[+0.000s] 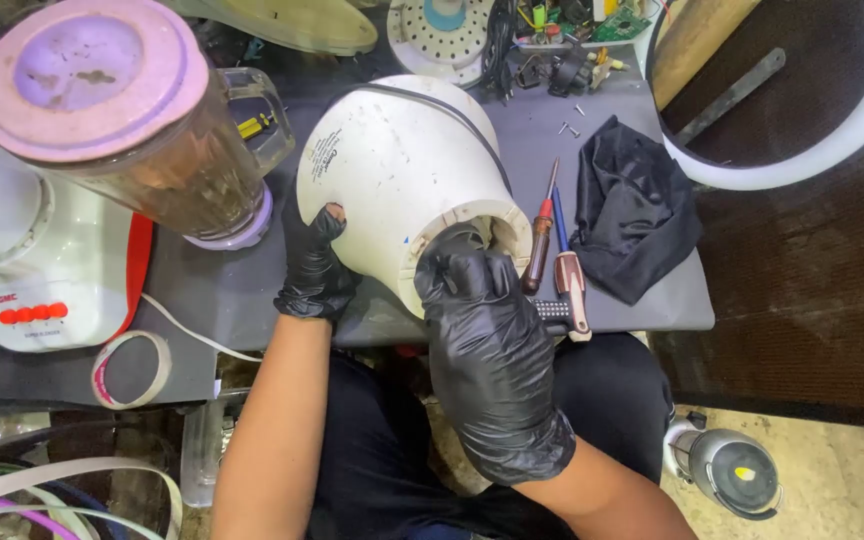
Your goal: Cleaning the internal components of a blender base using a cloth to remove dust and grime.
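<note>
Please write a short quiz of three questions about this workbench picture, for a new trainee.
1. True or false: both hands wear black gloves.
2. Which hand reaches into the open end of the white housing? A. left B. right
3. What lies on the bench just right of the housing?

Key:
1. True.
2. B: the right hand is at the opening; the left hand steadies the side.
3. Two screwdrivers, beside a black cloth.

I count two screwdrivers [540, 245] beside my work, one white appliance housing [402, 170], one blender jar [142, 130] with a pink lid, and one roll of tape [132, 368]. There is one black cloth [632, 205]. Both my hands wear black gloves, two in all.
</note>
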